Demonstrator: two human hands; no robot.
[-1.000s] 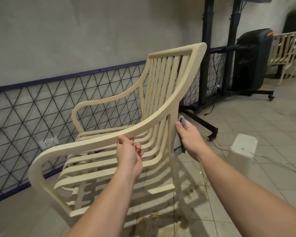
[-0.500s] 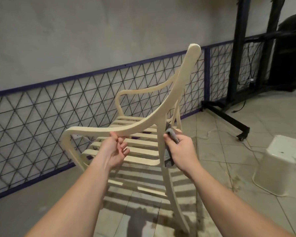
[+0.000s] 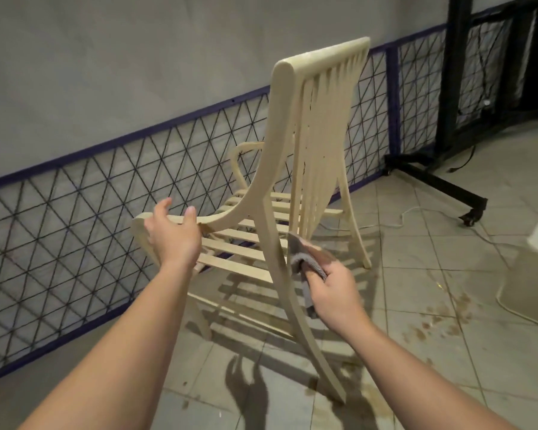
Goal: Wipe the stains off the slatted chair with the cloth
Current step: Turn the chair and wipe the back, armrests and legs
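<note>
The cream slatted chair [image 3: 320, 97] stands on the tiled floor, seen from behind and to its side. My left hand [image 3: 173, 237] is at the near armrest with its fingers spread and loosely arched over the rail. My right hand [image 3: 333, 290] grips a grey cloth [image 3: 305, 259] and holds it against the near rear leg, just below the seat slats. Part of the cloth hangs down behind my palm.
A mesh fence panel [image 3: 75, 218] with a purple frame runs along the wall behind the chair. A black wheeled stand [image 3: 438, 181] and a cable lie at right. A white upturned bucket [image 3: 534, 268] sits at the right edge. Brown wet stains [image 3: 429, 324] mark the tiles.
The chair has turned so its back now faces me. My left hand has loosened its grip on the armrest and opened. My right hand has stayed with the cloth on the rear leg.
</note>
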